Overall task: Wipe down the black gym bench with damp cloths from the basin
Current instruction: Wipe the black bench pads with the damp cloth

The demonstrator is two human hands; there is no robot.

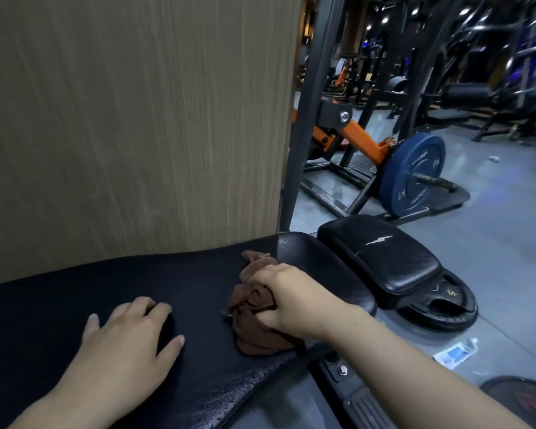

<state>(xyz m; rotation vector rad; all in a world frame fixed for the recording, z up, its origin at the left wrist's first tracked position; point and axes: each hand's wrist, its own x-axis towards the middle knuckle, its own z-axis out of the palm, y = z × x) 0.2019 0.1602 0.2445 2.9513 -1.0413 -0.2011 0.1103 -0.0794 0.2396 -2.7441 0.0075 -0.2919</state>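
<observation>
The black gym bench [198,283] runs across the lower half of the view, its near edge wet with droplets. A crumpled brown cloth [254,317] lies on the bench pad near its right end. My right hand [291,295] is closed on the cloth and presses it onto the pad. My left hand [127,339] rests flat on the pad to the left of the cloth, fingers spread, holding nothing. The basin is out of view.
A wood-grain wall panel [136,119] rises right behind the bench. A second black pad [381,258] and a black weight plate [446,308] lie to the right. Farther right stands an orange-armed machine with a blue plate [412,174]. A small packet [455,354] lies on the grey floor.
</observation>
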